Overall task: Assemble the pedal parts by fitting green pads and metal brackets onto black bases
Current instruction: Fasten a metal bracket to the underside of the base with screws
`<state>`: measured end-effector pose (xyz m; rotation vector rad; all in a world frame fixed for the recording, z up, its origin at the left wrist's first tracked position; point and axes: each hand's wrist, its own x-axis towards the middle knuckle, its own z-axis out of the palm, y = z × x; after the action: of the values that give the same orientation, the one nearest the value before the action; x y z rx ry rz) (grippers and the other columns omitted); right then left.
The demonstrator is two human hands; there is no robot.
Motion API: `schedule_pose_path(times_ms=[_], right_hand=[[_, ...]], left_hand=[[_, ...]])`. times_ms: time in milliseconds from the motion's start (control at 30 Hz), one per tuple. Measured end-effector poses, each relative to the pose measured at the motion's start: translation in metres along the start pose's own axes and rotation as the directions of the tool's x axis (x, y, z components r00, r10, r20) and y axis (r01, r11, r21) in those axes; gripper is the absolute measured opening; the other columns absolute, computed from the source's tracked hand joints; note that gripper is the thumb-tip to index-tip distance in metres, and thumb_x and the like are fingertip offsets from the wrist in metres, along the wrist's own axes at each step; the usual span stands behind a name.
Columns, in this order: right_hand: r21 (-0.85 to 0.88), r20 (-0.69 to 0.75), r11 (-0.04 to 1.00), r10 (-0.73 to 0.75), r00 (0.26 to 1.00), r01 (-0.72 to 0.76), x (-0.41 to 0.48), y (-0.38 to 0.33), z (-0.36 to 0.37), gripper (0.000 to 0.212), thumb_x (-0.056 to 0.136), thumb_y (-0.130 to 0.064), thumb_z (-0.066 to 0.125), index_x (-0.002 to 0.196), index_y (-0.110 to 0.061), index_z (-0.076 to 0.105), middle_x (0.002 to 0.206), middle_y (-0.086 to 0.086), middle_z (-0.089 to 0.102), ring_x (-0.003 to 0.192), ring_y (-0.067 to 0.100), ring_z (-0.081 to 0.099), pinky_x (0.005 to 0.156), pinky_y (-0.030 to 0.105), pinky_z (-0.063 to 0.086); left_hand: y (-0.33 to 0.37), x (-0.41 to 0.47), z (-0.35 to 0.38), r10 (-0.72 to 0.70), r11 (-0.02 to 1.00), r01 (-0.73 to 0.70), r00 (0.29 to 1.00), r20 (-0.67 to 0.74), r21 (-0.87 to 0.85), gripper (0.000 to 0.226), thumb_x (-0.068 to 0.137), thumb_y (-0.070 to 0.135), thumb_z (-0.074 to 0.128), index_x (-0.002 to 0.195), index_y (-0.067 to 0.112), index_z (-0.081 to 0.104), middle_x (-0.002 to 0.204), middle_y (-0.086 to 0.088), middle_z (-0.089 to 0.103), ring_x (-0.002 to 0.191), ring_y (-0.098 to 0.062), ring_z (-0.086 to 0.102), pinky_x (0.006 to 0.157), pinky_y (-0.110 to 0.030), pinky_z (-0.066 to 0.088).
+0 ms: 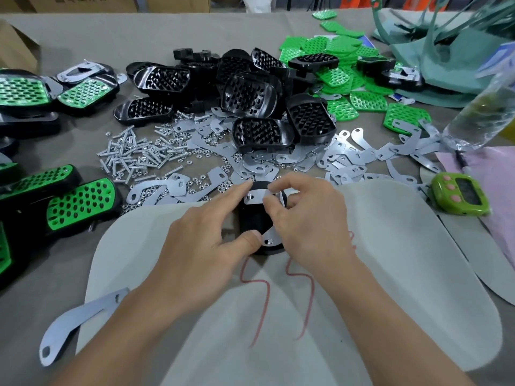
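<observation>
**Two hands fit a metal bracket onto a black base**

Nearest of all, left of the black plastic pedal base (pixel 252 220), one long curved grey metal bracket (pixel 80 316) lies partly on a big white oval sheet (pixel 404 274). The base lies on that sheet too. The left hand (pixel 206 238) holds the base, with its thumb on the near end and its pointing finger at the far end. The right hand (pixel 306 215) pinches a shiny metal bracket strip (pixel 257 196) that lies on top of the base. Left of the base sit finished pedals with green holey tops (pixel 80 201). Right of it is a small green timer (pixel 459 196). Just behind it lie silver screws and nuts (pixel 131 154) and many flat metal brackets (pixel 348 154). Farther behind are piled black bases (pixel 250 93), then loose green pads (pixel 367 101).
</observation>
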<state>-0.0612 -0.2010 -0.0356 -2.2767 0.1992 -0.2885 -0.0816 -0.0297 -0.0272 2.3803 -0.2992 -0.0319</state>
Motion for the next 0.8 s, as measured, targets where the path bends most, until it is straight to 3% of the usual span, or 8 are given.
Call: schedule_pose_path(times_ms=[100,233,333,433,567,633,700,800], right_hand=[[0.06,0.068,0.998,0.028,0.997,-0.032,0.002,0.003,-0.005,0.006,0.086,-0.035,0.072,0.087,-0.029,0.07,0.041,-0.013,0.05,0.044,0.012,0.044,0.057,0.026,0.036],[0.057,0.102,0.998,0.003,0.995,-0.009,0.002,0.002,-0.009,0.008,0.089,-0.032,0.071,0.085,-0.027,0.067,0.038,-0.01,0.046,0.042,0.012,0.043,0.051,0.023,0.03],[-0.034,0.081,0.998,-0.058,0.995,0.061,0.0,0.001,-0.007,0.009,0.091,-0.034,0.069,0.088,-0.027,0.064,0.041,-0.007,0.044,0.046,0.014,0.042,0.057,0.027,0.031],[-0.151,0.078,0.98,-0.12,0.99,0.131,-0.004,-0.001,-0.007,0.009,0.096,-0.039,0.063,0.095,-0.03,0.062,0.049,-0.005,0.037,0.055,0.017,0.039,0.059,0.033,0.033],[-0.156,0.065,0.977,-0.133,0.989,0.142,-0.006,-0.002,-0.006,0.011,0.098,-0.041,0.059,0.105,-0.033,0.063,0.059,-0.005,0.043,0.073,0.022,0.045,0.069,0.037,0.037],[-0.204,0.052,0.966,-0.149,0.988,0.156,-0.009,-0.002,-0.005,0.019,0.099,-0.039,0.057,0.116,-0.036,0.065,0.079,-0.006,0.062,0.09,0.023,0.05,0.082,0.038,0.039],[-0.252,0.065,0.954,-0.153,0.986,0.165,-0.01,-0.001,-0.003,0.033,0.101,-0.034,0.054,0.133,-0.033,0.063,0.115,-0.002,0.065,0.11,0.027,0.049,0.1,0.041,0.038],[-0.268,0.072,0.949,-0.154,0.985,0.168,-0.008,0.002,-0.002,0.037,0.101,-0.033,0.055,0.137,-0.031,0.062,0.123,0.001,0.056,0.115,0.03,0.046,0.103,0.04,0.036]], left_hand=[[-0.004,0.0,-0.002,0.021,0.999,-0.019,0.999,0.033,-0.051,0.082,0.071,0.055,0.062,0.149,0.059,0.038,0.148,0.039,0.042,0.123,0.031,0.031,0.102,-0.001,0.026],[-0.003,0.0,0.0,0.072,0.997,-0.074,0.996,0.05,0.03,0.083,0.076,0.062,0.061,0.155,0.048,0.037,0.148,0.04,0.028,0.122,0.041,0.008,0.103,0.007,0.007],[-0.002,-0.001,0.001,0.076,0.995,-0.079,0.996,0.042,0.058,0.086,0.077,0.063,0.059,0.157,0.046,0.034,0.156,0.033,0.029,0.133,0.031,0.013,0.111,-0.004,0.014],[0.001,-0.001,0.003,0.064,0.996,-0.065,0.998,0.022,0.059,0.09,0.075,0.059,0.059,0.158,0.047,0.028,0.16,0.024,0.036,0.142,0.006,0.029,0.109,-0.023,0.028],[0.004,-0.001,0.006,0.058,0.996,-0.059,0.998,0.019,0.069,0.091,0.074,0.058,0.06,0.158,0.047,0.028,0.158,0.021,0.041,0.136,0.003,0.03,0.1,-0.023,0.028],[0.005,0.0,0.006,0.049,0.996,-0.05,0.999,0.02,0.078,0.092,0.073,0.056,0.06,0.158,0.045,0.028,0.157,0.019,0.043,0.134,0.001,0.033,0.099,-0.024,0.029],[0.006,0.002,0.006,0.03,0.997,-0.031,0.999,0.015,0.075,0.095,0.07,0.053,0.062,0.158,0.044,0.029,0.155,0.019,0.046,0.133,-0.004,0.039,0.097,-0.025,0.03],[0.007,0.006,0.006,-0.026,0.999,0.025,0.999,0.031,0.021,0.1,0.064,0.051,0.065,0.157,0.049,0.028,0.153,0.02,0.048,0.131,-0.008,0.045,0.094,-0.026,0.032]])
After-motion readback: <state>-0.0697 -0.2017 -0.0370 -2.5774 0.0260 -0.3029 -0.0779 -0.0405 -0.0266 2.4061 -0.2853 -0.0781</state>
